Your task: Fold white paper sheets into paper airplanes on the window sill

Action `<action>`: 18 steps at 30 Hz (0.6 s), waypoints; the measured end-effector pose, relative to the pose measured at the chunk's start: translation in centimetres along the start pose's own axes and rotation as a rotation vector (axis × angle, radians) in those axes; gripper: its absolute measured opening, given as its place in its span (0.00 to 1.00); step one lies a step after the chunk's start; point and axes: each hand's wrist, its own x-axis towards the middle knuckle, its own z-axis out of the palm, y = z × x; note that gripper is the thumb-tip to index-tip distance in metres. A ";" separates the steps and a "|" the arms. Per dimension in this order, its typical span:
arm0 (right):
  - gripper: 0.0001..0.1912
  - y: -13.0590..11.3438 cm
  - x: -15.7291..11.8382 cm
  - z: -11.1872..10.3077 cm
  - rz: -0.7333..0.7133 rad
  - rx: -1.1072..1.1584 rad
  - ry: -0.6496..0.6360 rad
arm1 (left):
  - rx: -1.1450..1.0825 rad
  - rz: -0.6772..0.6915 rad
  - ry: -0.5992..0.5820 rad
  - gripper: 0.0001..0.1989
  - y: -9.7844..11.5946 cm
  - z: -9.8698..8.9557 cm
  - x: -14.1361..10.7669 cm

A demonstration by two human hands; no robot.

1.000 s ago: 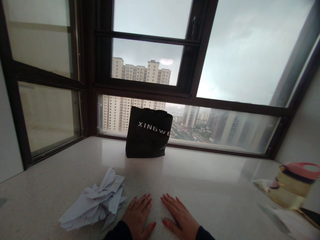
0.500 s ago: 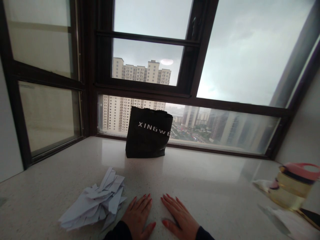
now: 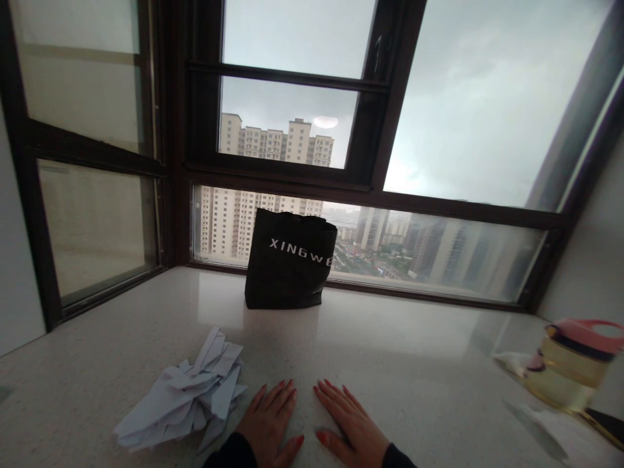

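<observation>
Both hands lie palm down on the pale speckled windowsill at the bottom centre. My left hand (image 3: 270, 419) is flat and holds nothing, just right of a loose pile of folded white papers (image 3: 192, 393). My right hand (image 3: 350, 422) also rests flat, its fingers stretched out and nothing in it. A gap of bare sill separates the two hands. Beyond them a black bag (image 3: 290, 263) with white lettering stands upright near the window.
At the right edge stands a yellowish container (image 3: 565, 370) with a pink lid. Crumpled white material (image 3: 556, 422) and a dark flat object (image 3: 604, 426) lie by it. Dark-framed windows (image 3: 361, 188) close off the back and left of the sill (image 3: 414, 351).
</observation>
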 end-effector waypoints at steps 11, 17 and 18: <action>0.30 0.0 0.0 0.0 -0.004 -0.012 -0.007 | -0.013 -0.010 -0.028 0.30 0.0 -0.3 0.0; 0.30 0.4 0.0 0.3 -0.013 -0.010 -0.007 | 0.002 -0.008 -0.033 0.29 0.0 -0.2 0.1; 0.30 0.5 0.1 0.3 -0.014 -0.008 -0.007 | 0.005 -0.009 -0.034 0.29 0.0 -0.2 0.1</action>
